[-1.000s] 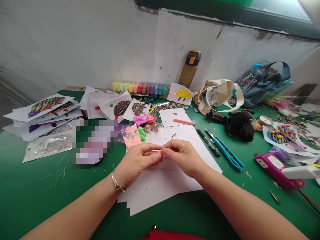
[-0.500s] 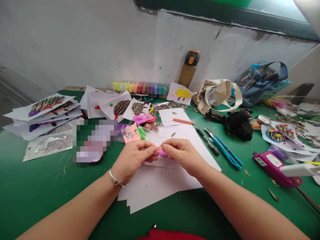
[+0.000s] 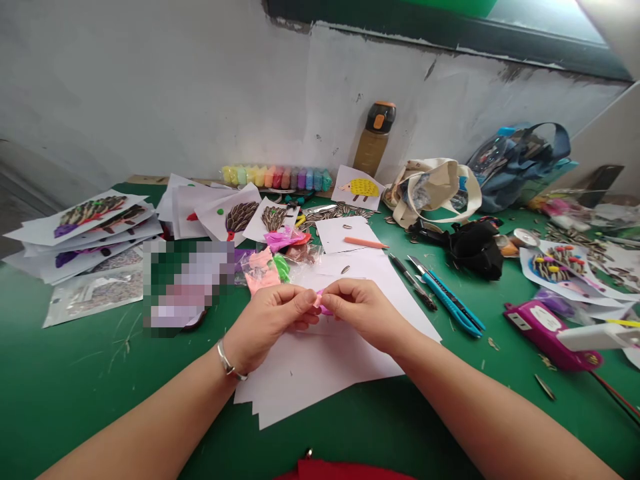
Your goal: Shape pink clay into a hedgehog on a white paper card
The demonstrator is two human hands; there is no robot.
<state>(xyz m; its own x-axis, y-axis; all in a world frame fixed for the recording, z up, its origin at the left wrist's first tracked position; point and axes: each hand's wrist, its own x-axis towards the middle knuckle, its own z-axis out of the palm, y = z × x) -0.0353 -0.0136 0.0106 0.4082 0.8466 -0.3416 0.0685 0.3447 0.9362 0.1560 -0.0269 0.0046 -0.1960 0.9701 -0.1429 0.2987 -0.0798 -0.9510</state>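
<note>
Between the fingertips of both hands is a small lump of pink modelling clay (image 3: 317, 300). My left hand (image 3: 280, 308), with a silver bracelet at the wrist, pinches it from the left. From the right, my right hand (image 3: 357, 308) pinches the same lump with thumb and forefinger. A brighter pink-purple piece (image 3: 326, 310) shows just behind the fingertips, partly hidden. Both hands are over a stack of white paper sheets (image 3: 300, 380). Just beyond them lie opened packets of peach clay (image 3: 261, 270) and green clay (image 3: 281, 267).
To the right are a black pen (image 3: 413, 281), a blue utility knife (image 3: 447, 297) and a magenta device (image 3: 550, 340). An orange pencil (image 3: 365, 242) lies on white paper ahead. Seed-decorated pictures (image 3: 90, 213) are piled left. A bottle (image 3: 373, 140) stands by the wall.
The fingers have shifted slightly around the pink clay, and both hands stay together over the paper. The whole view has moved a little.
</note>
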